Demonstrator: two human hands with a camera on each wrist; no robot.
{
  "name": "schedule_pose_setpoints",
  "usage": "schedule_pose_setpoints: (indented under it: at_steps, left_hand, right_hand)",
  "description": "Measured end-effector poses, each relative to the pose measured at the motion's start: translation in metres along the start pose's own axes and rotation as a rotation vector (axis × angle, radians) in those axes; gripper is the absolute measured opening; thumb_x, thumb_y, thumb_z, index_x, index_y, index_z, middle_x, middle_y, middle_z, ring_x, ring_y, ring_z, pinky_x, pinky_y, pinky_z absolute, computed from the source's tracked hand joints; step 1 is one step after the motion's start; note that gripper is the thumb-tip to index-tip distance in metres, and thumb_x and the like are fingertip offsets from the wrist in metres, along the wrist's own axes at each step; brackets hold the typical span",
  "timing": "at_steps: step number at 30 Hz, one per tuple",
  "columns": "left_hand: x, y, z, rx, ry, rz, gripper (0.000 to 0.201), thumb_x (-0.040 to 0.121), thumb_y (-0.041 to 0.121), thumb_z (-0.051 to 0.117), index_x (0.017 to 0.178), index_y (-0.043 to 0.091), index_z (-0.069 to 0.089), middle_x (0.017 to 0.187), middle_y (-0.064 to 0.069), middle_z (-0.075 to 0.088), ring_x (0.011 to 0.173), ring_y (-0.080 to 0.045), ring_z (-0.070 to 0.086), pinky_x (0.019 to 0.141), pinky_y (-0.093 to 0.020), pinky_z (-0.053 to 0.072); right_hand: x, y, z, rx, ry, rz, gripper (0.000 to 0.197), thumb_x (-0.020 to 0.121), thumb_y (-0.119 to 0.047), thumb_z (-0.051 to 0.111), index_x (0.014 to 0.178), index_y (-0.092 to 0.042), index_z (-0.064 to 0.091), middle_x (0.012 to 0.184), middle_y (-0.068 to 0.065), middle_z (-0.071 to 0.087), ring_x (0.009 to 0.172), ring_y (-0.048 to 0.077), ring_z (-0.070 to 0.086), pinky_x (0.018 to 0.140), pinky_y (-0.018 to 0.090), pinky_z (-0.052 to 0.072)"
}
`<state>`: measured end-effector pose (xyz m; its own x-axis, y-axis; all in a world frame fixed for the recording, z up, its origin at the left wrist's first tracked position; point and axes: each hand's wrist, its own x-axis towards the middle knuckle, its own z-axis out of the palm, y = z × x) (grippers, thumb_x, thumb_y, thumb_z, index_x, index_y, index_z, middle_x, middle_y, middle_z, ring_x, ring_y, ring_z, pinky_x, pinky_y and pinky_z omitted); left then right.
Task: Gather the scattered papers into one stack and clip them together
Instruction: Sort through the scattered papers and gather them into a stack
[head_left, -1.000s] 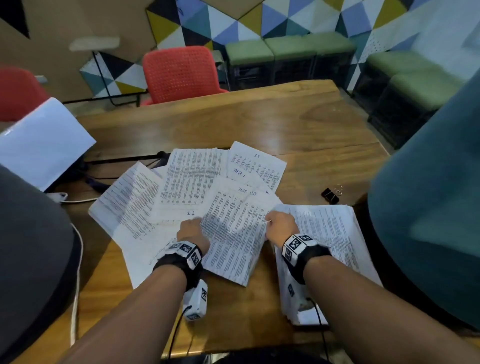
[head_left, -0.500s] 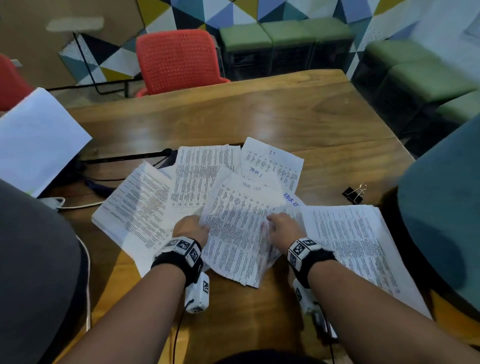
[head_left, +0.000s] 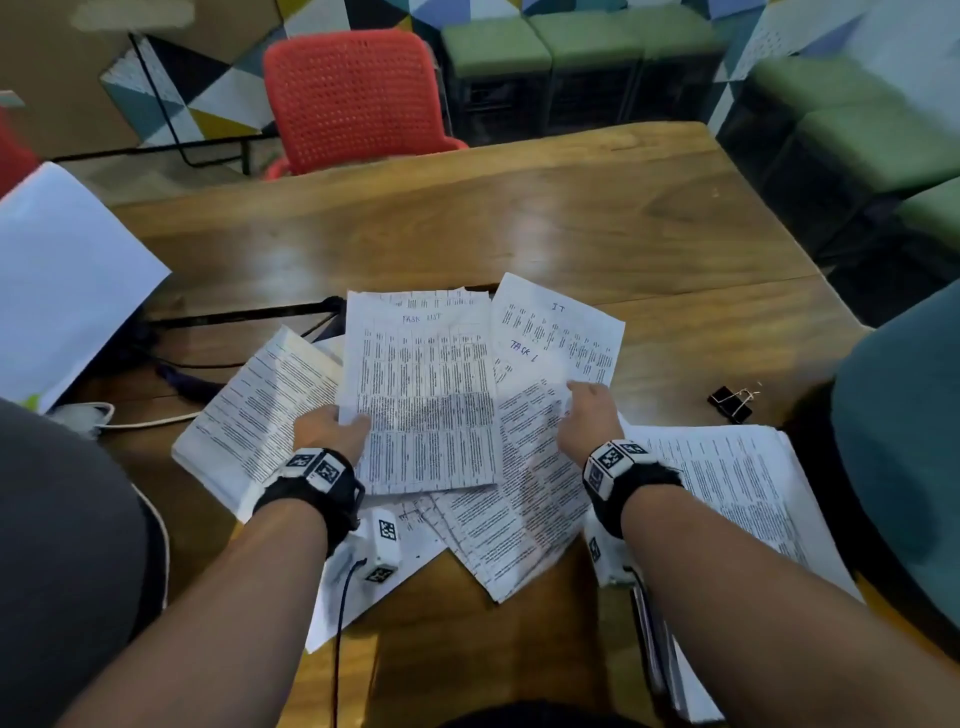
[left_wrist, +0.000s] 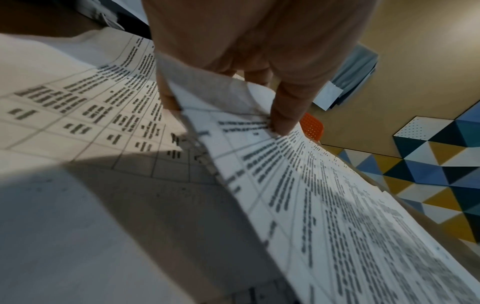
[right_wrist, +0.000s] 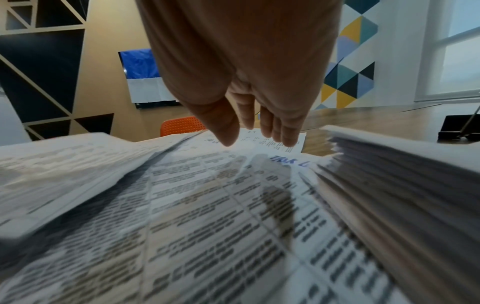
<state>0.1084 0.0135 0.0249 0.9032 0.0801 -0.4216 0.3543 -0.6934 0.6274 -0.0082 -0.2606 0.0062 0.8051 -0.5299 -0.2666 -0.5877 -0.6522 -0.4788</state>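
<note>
Several printed sheets lie fanned out on the wooden table (head_left: 571, 218). My left hand (head_left: 332, 428) pinches the left edge of the "task list" sheet (head_left: 423, 395), thumb on top; the left wrist view shows the sheet (left_wrist: 311, 195) lifted off the papers under it. My right hand (head_left: 587, 413) hovers with straight fingers over the overlapping sheets (head_left: 519, 493), near the sheet marked "IT" (head_left: 558, 332); its fingers (right_wrist: 270, 127) hold nothing. A thick paper stack (head_left: 727, 483) lies to the right. A black binder clip (head_left: 731, 402) sits beyond that stack.
A white sheet (head_left: 62, 280) juts in at the left above cables (head_left: 234, 317). A red chair (head_left: 358, 98) stands behind the table, green stools (head_left: 571, 57) further back. Teal fabric (head_left: 904, 426) crowds the right edge, grey fabric (head_left: 57, 545) the left.
The left hand has slid the "task list" sheet up and left onto the middle papers. The right hand let go of it and moved right, towards the "IT" sheet.
</note>
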Motion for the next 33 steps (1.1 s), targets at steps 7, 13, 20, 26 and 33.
schedule_pose_setpoints:
  at_steps: [7,13,20,26,33]
  left_hand:
    - [0.006,0.007,0.004,0.124,0.003,0.024,0.032,0.085,0.019,0.068,0.115,0.008,0.062,0.103,-0.01,0.065,0.083,-0.024,0.055,0.075,-0.03,0.045]
    - [-0.001,-0.005,-0.004,-0.051,0.187,-0.004,0.053,0.087,0.004,0.062,0.132,0.022,0.04,0.099,-0.012,0.059,0.079,-0.027,0.056,0.064,-0.03,0.045]
    - [-0.014,-0.019,-0.025,0.046,0.001,0.049,0.027,0.093,0.004,0.053,0.12,0.004,0.048,0.101,-0.01,0.056,0.1,-0.03,0.055,0.081,-0.032,0.041]
    - [-0.048,-0.034,-0.023,-0.157,-0.198,0.069,0.019,0.099,0.018,0.05,0.116,0.024,0.053,0.109,0.003,0.062,0.102,-0.018,0.055,0.091,-0.029,0.04]
    - [-0.062,-0.037,-0.018,-0.081,-0.287,0.128,0.022,0.084,0.023,0.07,0.104,0.021,0.062,0.099,-0.003,0.066,0.095,-0.023,0.061,0.084,-0.037,0.047]
  right_hand:
    - [0.045,0.007,-0.007,-0.041,-0.073,0.083,0.063,0.09,-0.019,0.048,0.146,-0.004,0.024,0.147,0.018,0.033,0.136,0.033,0.031,0.112,0.041,0.031]
    - [0.051,0.003,0.002,-0.195,-0.091,0.15,0.049,0.088,-0.022,0.047,0.136,-0.018,0.038,0.135,0.014,0.039,0.125,0.037,0.035,0.1,0.049,0.037]
    - [0.034,-0.012,0.009,-0.201,-0.119,0.027,0.026,0.091,-0.029,0.045,0.112,-0.019,0.055,0.122,0.008,0.043,0.115,0.033,0.041,0.098,0.049,0.039]
    - [0.018,-0.029,-0.005,0.217,-0.124,-0.181,0.008,0.086,-0.005,0.051,0.079,-0.007,0.054,0.079,0.009,0.058,0.076,0.023,0.052,0.063,0.027,0.038]
    - [0.014,-0.055,-0.016,0.531,-0.171,-0.219,0.016,0.084,-0.012,0.064,0.099,-0.013,0.071,0.093,0.004,0.075,0.089,0.022,0.07,0.082,0.046,0.057]
